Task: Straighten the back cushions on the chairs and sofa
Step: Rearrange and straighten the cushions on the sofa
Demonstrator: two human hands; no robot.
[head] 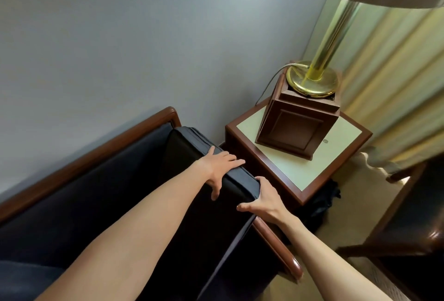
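A dark back cushion point(187, 154) stands on edge at the right end of the sofa point(96, 154), along the wooden armrest point(276, 240). My left hand point(219, 168) lies over the cushion's top edge, with the fingers across the top and the thumb down the near face. My right hand point(262, 202) grips the cushion's front upper corner; its thumb is on the near face and its fingers wrap round the far side. The sofa's dark back and seat stretch away to the left.
A wooden side table point(300, 173) stands close against the armrest. It carries a dark wooden box point(295, 130) topped by a brass lamp point(312, 79) with a cord. Curtains point(396, 84) hang at right. A dark bag point(322, 202) lies on the floor, and another wooden chair point(408, 228) is at right.
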